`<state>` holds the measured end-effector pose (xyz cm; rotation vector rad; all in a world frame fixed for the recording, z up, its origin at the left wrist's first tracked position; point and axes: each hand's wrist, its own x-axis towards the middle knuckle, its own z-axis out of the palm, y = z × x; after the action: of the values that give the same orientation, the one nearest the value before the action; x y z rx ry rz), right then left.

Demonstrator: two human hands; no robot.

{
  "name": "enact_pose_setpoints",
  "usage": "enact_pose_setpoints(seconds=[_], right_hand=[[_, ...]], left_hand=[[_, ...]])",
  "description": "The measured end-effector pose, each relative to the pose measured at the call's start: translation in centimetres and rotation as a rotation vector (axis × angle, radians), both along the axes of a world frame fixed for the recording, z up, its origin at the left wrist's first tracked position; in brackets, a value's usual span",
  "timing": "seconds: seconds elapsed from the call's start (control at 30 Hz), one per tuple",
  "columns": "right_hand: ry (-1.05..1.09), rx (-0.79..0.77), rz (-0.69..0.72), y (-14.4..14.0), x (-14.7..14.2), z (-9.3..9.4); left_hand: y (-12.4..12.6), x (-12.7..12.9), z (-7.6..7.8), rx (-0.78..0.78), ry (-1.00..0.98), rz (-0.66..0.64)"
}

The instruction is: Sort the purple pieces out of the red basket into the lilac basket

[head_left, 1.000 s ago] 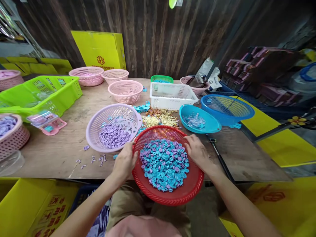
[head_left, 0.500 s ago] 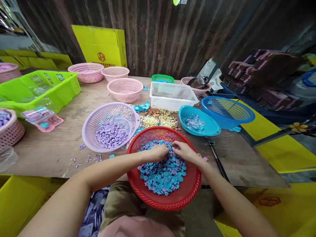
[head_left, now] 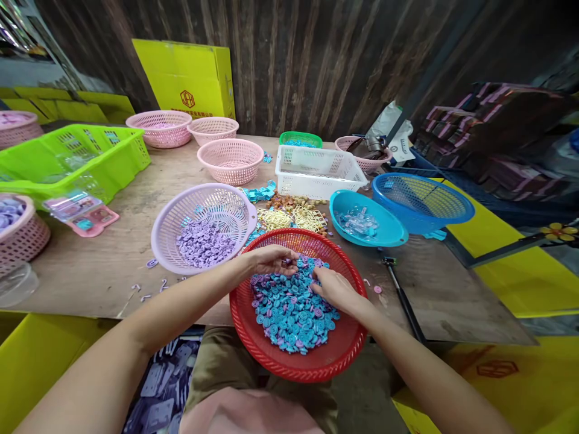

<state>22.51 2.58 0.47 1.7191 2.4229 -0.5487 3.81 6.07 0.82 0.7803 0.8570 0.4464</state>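
Observation:
A red basket (head_left: pixel 337 361) rests on my lap against the table edge, filled with small round blue pieces (head_left: pixel 289 325) that have a swirl pattern and some purple ones (head_left: pixel 261 280) mixed in. Over the basket's upper left part is my left hand (head_left: pixel 275 260), its fingers curled inward; what lies in them is hidden. My right hand (head_left: pixel 335 288) reaches into the pile from the right, thumb and forefinger apart and touching the pieces. Just left of the red basket stands a lilac basket (head_left: pixel 163 226) with a heap of purple round pieces (head_left: pixel 205 244).
Behind stand a white basket (head_left: pixel 301 185), pink baskets (head_left: pixel 230 175) and yellow lattice pieces (head_left: pixel 308 219). At right are a turquoise bowl (head_left: pixel 384 235) with clear pieces, a blue basket (head_left: pixel 414 223) and a black-handled tool (head_left: pixel 409 310). A green crate (head_left: pixel 122 166) sits left.
My left hand has risen out of the pile and moved left and up. My right hand has shifted slightly down, its fingers still at the pieces. The view has tilted a little.

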Motion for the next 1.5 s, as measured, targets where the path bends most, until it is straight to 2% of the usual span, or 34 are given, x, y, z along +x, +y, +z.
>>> enact_pose_setpoints(seconds=[0.07,0.2,0.27,0.33,0.37,0.53,0.6,0.67,0.73,0.8,0.87,0.97,1.0,1.07,1.17,1.27,1.33,1.43,1.5], right_hand=[[-0.094,0.012,0.028,-0.3,-0.4,0.0],[-0.100,0.010,0.042,-0.2,-0.3,-0.1],[-0.008,-0.001,0.029,0.0,0.0,-0.1],[0.175,-0.076,-0.026,0.2,0.5,0.1],[0.315,-0.161,-0.071,0.3,0.7,0.3],[1.238,-0.816,-0.302,0.5,1.8,1.5],[1.459,-0.962,-0.349,0.8,1.9,1.8],[1.539,-1.011,-0.385,1.3,1.5,1.8],[1.509,-0.979,-0.411,1.9,0.9,1.6],[1.356,-0.874,-0.420,2.6,0.1,1.1],[1.085,-0.641,-0.372,3.1,-0.7,0.6],[0.552,-0.158,-0.199,3.4,-1.7,0.0],[0.380,-0.048,-0.136,3.4,-2.0,-0.2],[0.105,0.040,-0.033,3.2,-2.5,-0.4],[-0.050,0.030,0.028,3.1,-2.7,-0.6],[0.110,-0.051,-0.043,3.3,-2.2,-0.4],[0.386,-0.258,-0.149,3.5,-1.4,0.0],[0.861,-0.714,-0.336,3.6,0.1,0.7],[1.079,-0.910,-0.415,3.5,0.9,1.1]], left_hand=[[0.0,-0.1,-0.5,0.158,0.113,-0.072],[-0.3,0.3,-1.9,0.786,0.713,-0.248],[-0.7,0.7,-2.4,1.025,0.978,-0.334],[-1.0,1.1,-2.5,1.150,1.107,-0.428],[-1.1,1.2,-2.5,1.178,1.140,-0.470],[-1.3,1.2,-2.0,1.198,1.197,-0.601],[-1.3,1.2,-2.0,1.198,1.201,-0.613],[-1.3,1.2,-2.1,1.203,1.185,-0.616],[-1.2,1.2,-2.0,1.189,1.158,-0.623],[-0.9,1.0,-1.9,1.140,1.097,-0.609],[-0.5,0.6,-1.8,1.059,1.009,-0.549],[0.0,-0.1,-1.7,0.984,0.930,-0.433],[0.0,-0.3,-1.8,0.986,0.936,-0.406],[-0.1,-0.5,-1.8,1.029,0.958,-0.393],[-0.6,-0.2,-1.8,1.051,1.015,-0.449],[-1.1,0.7,-2.0,1.051,1.097,-0.481],[-1.2,1.2,-2.3,1.083,1.119,-0.474],[-0.9,1.4,-2.8,1.093,1.108,-0.463],[-0.7,1.3,-2.8,1.060,1.060,-0.424]])
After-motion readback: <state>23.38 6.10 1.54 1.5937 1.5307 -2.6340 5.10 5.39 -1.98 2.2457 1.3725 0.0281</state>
